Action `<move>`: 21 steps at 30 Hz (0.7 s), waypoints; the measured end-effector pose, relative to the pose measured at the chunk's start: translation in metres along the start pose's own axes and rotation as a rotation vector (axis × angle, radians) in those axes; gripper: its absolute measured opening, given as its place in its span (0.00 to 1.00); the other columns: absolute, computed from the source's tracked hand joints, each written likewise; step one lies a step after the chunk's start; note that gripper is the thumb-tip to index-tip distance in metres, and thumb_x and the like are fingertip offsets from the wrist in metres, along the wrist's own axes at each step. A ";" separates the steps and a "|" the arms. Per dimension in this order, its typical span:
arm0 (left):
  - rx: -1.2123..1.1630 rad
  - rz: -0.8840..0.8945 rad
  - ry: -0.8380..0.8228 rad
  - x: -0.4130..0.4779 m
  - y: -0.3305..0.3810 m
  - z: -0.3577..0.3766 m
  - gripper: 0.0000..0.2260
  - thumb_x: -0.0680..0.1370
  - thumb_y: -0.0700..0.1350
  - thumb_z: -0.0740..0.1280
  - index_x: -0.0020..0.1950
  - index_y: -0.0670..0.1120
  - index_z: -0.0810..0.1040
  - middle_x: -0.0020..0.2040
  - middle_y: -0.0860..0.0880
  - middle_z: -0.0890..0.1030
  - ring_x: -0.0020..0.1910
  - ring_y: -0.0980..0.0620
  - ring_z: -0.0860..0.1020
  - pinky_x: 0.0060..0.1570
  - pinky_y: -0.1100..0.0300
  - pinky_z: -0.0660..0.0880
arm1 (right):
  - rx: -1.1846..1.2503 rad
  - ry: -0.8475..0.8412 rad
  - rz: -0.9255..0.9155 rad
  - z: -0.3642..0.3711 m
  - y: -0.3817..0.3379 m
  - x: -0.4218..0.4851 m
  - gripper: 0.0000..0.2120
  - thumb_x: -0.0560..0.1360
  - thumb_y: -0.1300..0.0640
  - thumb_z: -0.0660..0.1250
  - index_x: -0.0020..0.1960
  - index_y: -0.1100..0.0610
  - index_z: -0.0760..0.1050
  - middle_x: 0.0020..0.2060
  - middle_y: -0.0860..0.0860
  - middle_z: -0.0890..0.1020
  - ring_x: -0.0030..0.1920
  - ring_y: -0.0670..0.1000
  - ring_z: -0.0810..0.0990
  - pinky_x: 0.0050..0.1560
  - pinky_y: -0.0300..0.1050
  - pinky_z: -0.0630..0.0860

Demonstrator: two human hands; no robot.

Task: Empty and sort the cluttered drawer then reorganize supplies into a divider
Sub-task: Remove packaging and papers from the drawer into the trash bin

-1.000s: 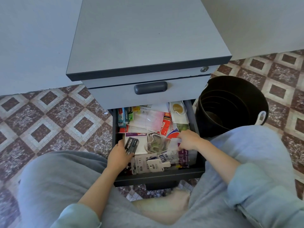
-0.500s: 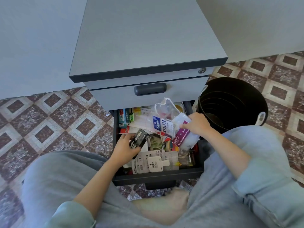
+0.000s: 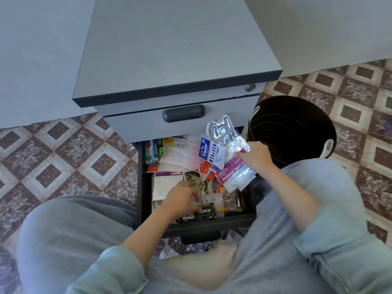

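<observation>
The dark open drawer (image 3: 212, 227) of the grey cabinet (image 3: 176, 49) is full of mixed stationery packets. My right hand (image 3: 255, 157) grips a bundle of plastic packets above the drawer's right side: a clear blister pack (image 3: 222, 130), a blue and white pack (image 3: 211, 152) and a purple pencil-lead packet (image 3: 234, 174). My left hand (image 3: 182, 198) is low in the drawer's front. Its fingers curl on the left end of a black stapler box (image 3: 205, 212), which lies on white cards there.
A black bin (image 3: 297, 128) stands right of the cabinet, close to my right hand. A shut drawer with a dark handle (image 3: 183, 113) is above the open one. My knees flank the drawer on the patterned tile floor (image 3: 63, 158).
My right hand lifted the bundle of packets out of the drawer, up and to the right. My left hand carried the stapler box down to the drawer's front.
</observation>
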State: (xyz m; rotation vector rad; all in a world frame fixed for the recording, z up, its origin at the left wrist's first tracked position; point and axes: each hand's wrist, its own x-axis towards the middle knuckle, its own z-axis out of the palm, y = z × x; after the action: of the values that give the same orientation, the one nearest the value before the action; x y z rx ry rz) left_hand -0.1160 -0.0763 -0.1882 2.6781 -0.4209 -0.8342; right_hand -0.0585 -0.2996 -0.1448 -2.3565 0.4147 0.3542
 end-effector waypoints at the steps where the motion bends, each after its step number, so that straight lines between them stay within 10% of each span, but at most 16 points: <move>1: 0.015 -0.006 0.018 0.002 -0.001 0.001 0.20 0.69 0.54 0.73 0.57 0.50 0.76 0.62 0.49 0.70 0.62 0.50 0.67 0.58 0.57 0.68 | 0.009 -0.004 0.000 0.000 0.001 0.000 0.09 0.75 0.55 0.69 0.39 0.57 0.73 0.44 0.57 0.82 0.41 0.54 0.80 0.41 0.44 0.73; 6: 0.001 -0.042 -0.136 0.006 0.003 0.007 0.38 0.67 0.55 0.75 0.72 0.47 0.62 0.68 0.47 0.70 0.65 0.47 0.69 0.63 0.53 0.69 | 0.073 -0.022 0.007 0.001 0.002 -0.001 0.09 0.75 0.55 0.68 0.48 0.61 0.76 0.48 0.58 0.82 0.46 0.56 0.82 0.50 0.49 0.78; 21: -0.057 -0.039 -0.191 -0.011 0.007 -0.014 0.35 0.73 0.54 0.70 0.75 0.45 0.58 0.69 0.44 0.70 0.66 0.46 0.70 0.62 0.57 0.68 | 0.428 -0.159 0.091 -0.007 -0.009 -0.014 0.08 0.74 0.60 0.70 0.52 0.60 0.77 0.48 0.57 0.82 0.46 0.54 0.81 0.43 0.45 0.77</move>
State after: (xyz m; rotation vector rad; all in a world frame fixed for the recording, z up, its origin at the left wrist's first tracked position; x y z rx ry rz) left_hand -0.1178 -0.0761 -0.1697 2.5719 -0.3834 -1.1025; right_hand -0.0672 -0.2954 -0.1291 -1.8839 0.4702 0.4444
